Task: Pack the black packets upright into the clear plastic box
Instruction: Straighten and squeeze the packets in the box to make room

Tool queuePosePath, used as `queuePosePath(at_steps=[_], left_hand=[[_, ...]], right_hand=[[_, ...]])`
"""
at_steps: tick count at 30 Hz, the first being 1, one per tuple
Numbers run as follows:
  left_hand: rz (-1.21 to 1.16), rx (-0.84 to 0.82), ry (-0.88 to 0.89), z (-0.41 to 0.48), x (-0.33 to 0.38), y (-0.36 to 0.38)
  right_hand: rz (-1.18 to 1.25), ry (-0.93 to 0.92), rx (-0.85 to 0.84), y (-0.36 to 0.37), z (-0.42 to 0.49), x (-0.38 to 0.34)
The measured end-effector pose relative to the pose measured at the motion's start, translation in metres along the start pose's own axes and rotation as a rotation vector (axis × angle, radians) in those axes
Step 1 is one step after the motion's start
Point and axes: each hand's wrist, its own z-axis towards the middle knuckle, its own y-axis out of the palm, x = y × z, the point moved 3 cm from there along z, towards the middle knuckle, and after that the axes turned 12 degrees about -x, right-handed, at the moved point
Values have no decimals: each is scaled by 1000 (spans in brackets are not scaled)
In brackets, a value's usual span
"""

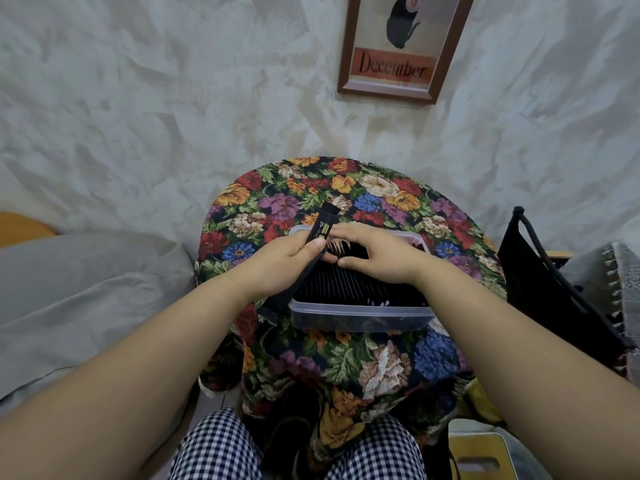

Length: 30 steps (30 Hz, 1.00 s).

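floral cloth (346,188) lies under the clear box (360,311), which is nearly full of black packets (349,289) standing on end. the left hand (287,261) pinches one long packet (323,225), slanted over the box's left edge with its far end raised. the right hand (375,254) rests flat on the row, fingers straight. any gap seems to lie just right of the long packet, which would need tipping upright.

The person wears trousers (221,448) in a small black-and-white gingham check, both legs showing at the bottom edge. The left forearm (166,341) and right forearm (502,327) are bare along their whole visible length, and the left hand (277,261) and right hand (374,254) are bare as well.
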Motion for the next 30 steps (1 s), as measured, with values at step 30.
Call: queuePosePath(at_steps=[30], left_hand=[[73,-49,17,-5,3,4]], right_hand=[[-276,45,-103,45,-54,-20]])
